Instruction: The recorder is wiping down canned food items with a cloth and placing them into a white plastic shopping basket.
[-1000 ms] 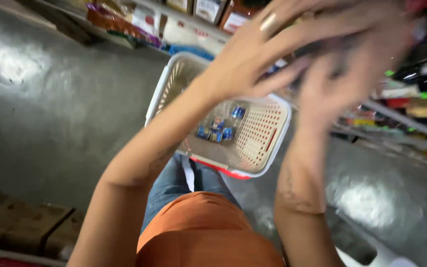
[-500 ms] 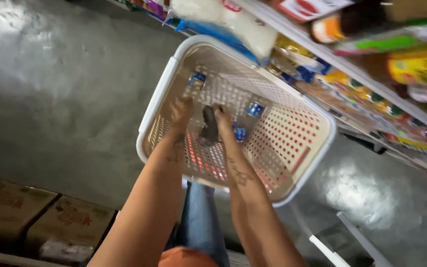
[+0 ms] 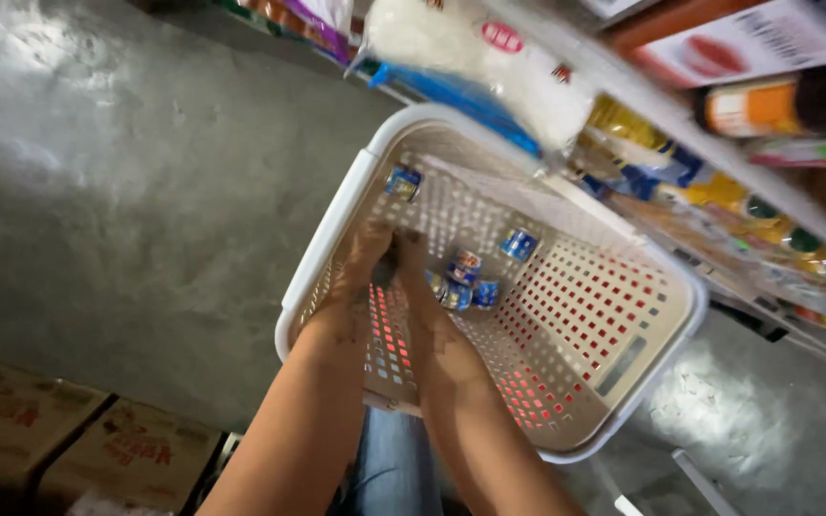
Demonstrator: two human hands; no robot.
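Placing step: left hand [image 3: 363, 256] and right hand [image 3: 415, 268] pressed together on white perforated plastic basket [image 3: 327, 253] floor beside small blue tins [image 3: 464, 279], can't tell finger state; lifting out needs rim clearance.

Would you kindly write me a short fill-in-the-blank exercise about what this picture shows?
1. Both hands, left hand and right hand, reach down into a perforated plastic ____.
2. The small cans lying on the bottom have mostly ____ labels.
3. The basket has a rim coloured ____.
4. At lower left, on the floor, stand brown cardboard ____.

Missing words: basket; blue; white; boxes
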